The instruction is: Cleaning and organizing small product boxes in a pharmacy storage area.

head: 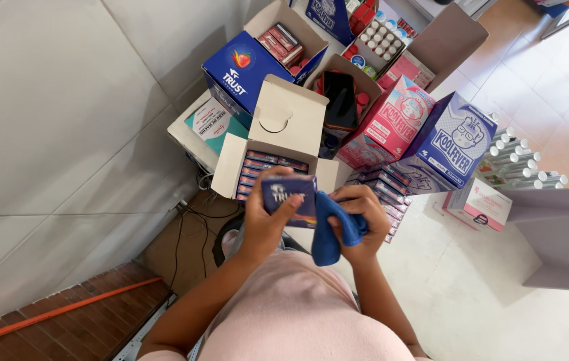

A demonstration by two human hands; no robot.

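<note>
Fingers of the left hand are clamped on a small dark-blue box, held just above the lap, while the right hand has its fingers closed on a blue cloth that touches the box's right edge. Just beyond the hands, an open white carton holds rows of similar small boxes. Farther off stand a large blue carton, a pink carton and a blue-and-white carton.
</note>
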